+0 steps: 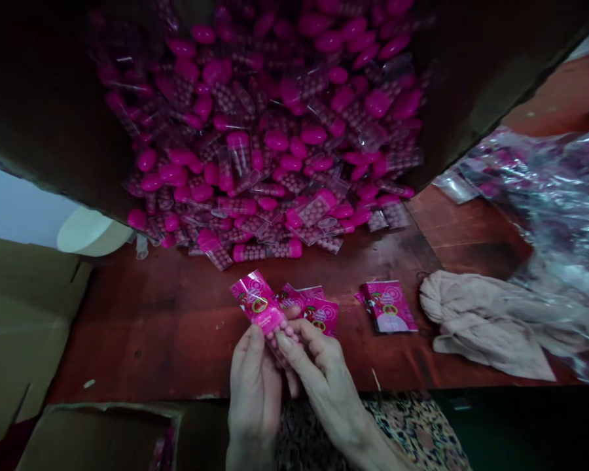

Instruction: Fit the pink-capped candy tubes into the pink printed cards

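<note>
Both hands hold one clear candy tube (288, 335) of small pink balls, with a pink printed sleeve (258, 302) around its upper end. My left hand (255, 379) grips it from the left, the thumb near the sleeve's lower edge. My right hand (321, 373) closes on the ball-filled part from the right, thumb pressed on it. Just behind the fingers lie several loose pink printed sleeves (321, 315) on the table. Another small stack of sleeves (391, 307) lies further right. The tube's lower end is partly hidden by my fingers.
A heap of pink-capped candy tubes (275, 163) spills onto the red-brown wooden table (177, 314) from between dark walls. At right are a beige cloth (476, 320) and a clear plastic bag (564, 203). A pale round container (91, 232) and cardboard boxes (24, 314) stand left.
</note>
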{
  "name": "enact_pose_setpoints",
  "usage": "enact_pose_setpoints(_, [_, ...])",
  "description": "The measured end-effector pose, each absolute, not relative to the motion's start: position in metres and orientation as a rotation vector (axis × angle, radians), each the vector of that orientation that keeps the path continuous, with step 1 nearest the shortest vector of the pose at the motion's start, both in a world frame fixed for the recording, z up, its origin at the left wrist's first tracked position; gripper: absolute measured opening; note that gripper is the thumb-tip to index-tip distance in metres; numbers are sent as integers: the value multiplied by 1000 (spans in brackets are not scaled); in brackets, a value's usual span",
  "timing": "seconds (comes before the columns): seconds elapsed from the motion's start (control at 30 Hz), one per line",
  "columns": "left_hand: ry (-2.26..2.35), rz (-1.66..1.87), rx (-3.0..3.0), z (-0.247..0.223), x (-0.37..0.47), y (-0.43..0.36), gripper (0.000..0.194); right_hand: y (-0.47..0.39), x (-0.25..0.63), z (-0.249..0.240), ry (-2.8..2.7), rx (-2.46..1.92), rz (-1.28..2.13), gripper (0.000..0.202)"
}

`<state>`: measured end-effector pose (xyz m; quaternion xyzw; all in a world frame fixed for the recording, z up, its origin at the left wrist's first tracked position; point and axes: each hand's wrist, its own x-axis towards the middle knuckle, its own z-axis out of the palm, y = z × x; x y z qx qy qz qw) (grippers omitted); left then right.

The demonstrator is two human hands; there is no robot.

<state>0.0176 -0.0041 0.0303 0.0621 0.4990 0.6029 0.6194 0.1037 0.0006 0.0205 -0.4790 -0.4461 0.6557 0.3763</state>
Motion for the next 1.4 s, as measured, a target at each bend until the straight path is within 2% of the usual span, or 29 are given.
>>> enact_pose_setpoints(0.07, [1119, 1375, 147, 32, 10, -2, 39, 2, 105, 18, -1169, -1180, 1737, 33])
enact_pose_setpoints(0.13, [1137, 1383, 155, 34, 4, 0, 34, 2, 107, 18, -1226, -1187, 1726, 33])
enact_pose_setpoints(0.23, [1171, 1407, 137, 33, 2, 4, 22, 4, 110, 20, -1385, -1260, 1574, 29])
enact_pose_setpoints(0.37, [1171, 1421, 74, 22, 2, 10, 22, 5, 117, 27, -1544, -1306, 1410, 23])
enact_pose_setpoints(0.47, [1229, 1565, 48, 14, -12, 15, 25, 3, 125, 28, -1645, -1375, 1358, 23])
enact_pose_setpoints(0.6, [1309, 1788, 69, 17, -35, 21, 20, 6, 139, 20, -1699, -1516, 1256, 29])
enact_pose_setpoints(0.83, [1215, 1625, 34, 31, -15, 25, 18, 25, 155, -2, -1897, -1834, 768, 40])
enact_pose_setpoints(1.0, [1166, 1566, 7, 36, 0, 25, 18, 21, 161, 13, -1957, -2113, 317, 46])
enact_pose_setpoints(1.1, [1159, 1561, -15, 39, 9, 23, 18, 19, 156, 28, -1722, -1871, 526, 37])
enact_pose_setpoints(1.27, [1086, 1492, 4, 40, 28, 15, 24, 20, 121, 31, -1124, -1300, 1330, 12])
enact_pose_setpoints(1.4, [1061, 1493, 3, 35, 41, 11, 22, 23, 105, 23, -775, -1229, 1478, 15])
